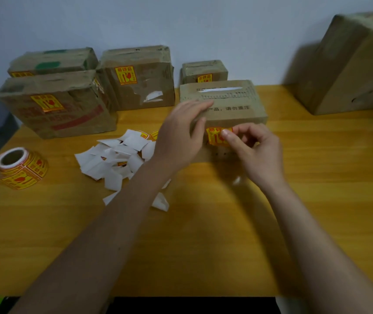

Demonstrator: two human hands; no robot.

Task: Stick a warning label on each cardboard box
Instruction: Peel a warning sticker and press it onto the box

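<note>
Fingers of the right hand (252, 150), curled and pinched, press a yellow warning label (215, 136) onto the cardboard box (231, 109); the left hand (181, 134), fingers loosely extended, steadies the box's left end.

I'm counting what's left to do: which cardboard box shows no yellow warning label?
The big box at the far right, against the wall. No yellow label shows on its visible faces, while the other five boxes each show one, including the box under the hands.

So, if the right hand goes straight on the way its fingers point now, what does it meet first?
Probably the yellow warning label on the near face of the cardboard box; the right hand already looks at it, though blur hides the contact.
</note>
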